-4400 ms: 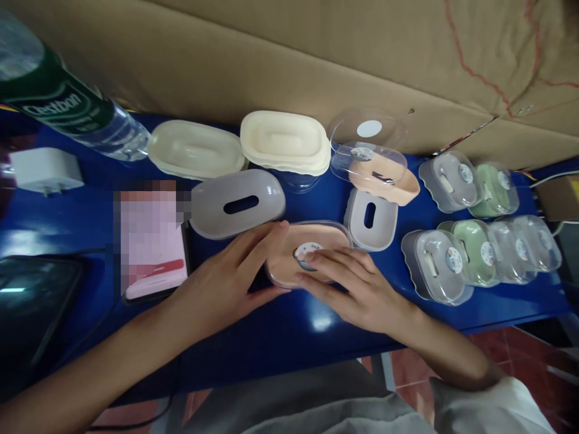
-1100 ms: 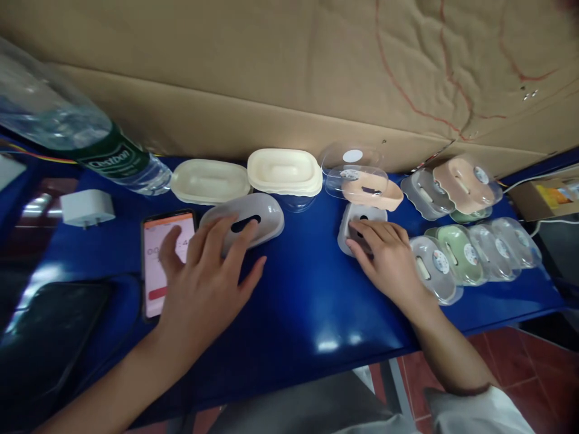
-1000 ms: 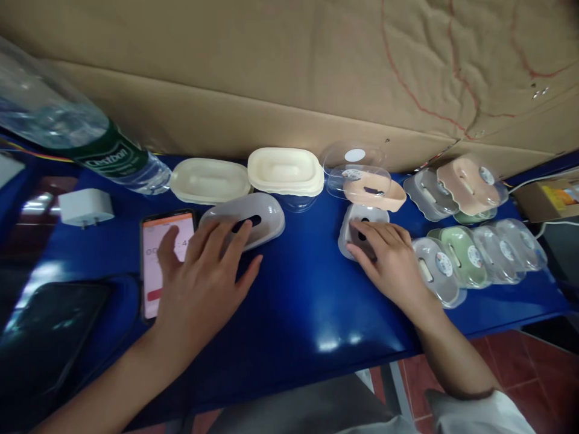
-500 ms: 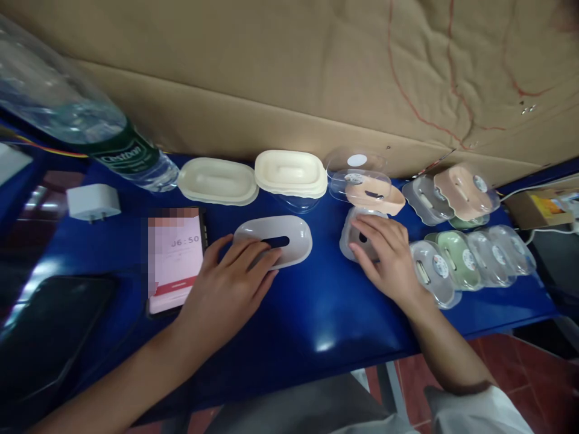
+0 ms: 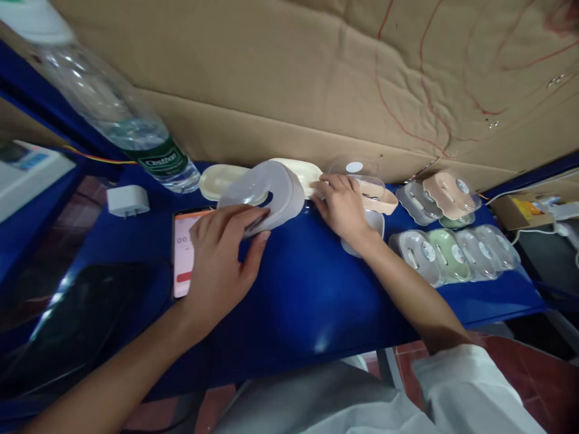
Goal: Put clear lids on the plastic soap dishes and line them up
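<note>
Pale grey oval plastic tray [image 5: 271, 181] is up, tilted over the blue counter [image 5: 294, 289], gripped by the left hand [image 5: 221, 259]! Right hand [image 5: 344, 208] reaches the cream oval plastic dish [image 5: 301, 172]; gripping or not, can't tell. Looking finished: clear-lidded grey, green and peach plastic boxes [image 5: 452, 259], grouped rightward. Seemingly left: this tray, that dish, one loosely covered peach plastic box [image 5: 383, 204].

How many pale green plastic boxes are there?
2: one green box in the front row at right, another behind, mostly hidden by a peach plastic box. More may be hidden.
</note>
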{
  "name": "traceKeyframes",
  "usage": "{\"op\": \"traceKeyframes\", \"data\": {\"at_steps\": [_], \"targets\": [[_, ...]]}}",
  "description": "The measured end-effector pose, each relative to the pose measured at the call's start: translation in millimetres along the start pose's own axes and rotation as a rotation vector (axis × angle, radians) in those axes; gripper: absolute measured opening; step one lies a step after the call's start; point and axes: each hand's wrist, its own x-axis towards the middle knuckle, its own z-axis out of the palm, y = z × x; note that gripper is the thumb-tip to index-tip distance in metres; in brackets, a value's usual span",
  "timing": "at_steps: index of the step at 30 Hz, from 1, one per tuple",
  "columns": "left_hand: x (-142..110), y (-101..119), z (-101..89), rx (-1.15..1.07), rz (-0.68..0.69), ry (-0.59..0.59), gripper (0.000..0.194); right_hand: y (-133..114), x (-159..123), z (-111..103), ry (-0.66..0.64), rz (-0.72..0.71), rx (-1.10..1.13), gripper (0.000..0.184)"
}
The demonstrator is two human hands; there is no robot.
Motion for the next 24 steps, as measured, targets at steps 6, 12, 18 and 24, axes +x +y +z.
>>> {"op": "traceKeyframes", "data": {"at_steps": [6, 12, 18, 24], "targets": [[1, 6, -9.6, -0.021, 0.045, 0.034, 0.034, 8, -32, -21, 0.084, -0.176, 0.198, 0.024], [-6, 16, -3.1, -0.011, 0.218, -0.103, 0.033, -2, -104, -25, -0.063, -0.469, 0.33, 0.019], [-13, 22, 7.3, 0.0, 0.292, -0.236, 0.021, 3, -123, -25, -0.044, -0.485, 0.351, 0.023], [-14, 25, 6.1, 0.019, 0.319, -0.265, 0.018, 20, -128, -42, 0.12, -0.353, 0.384, 0.014]]}}
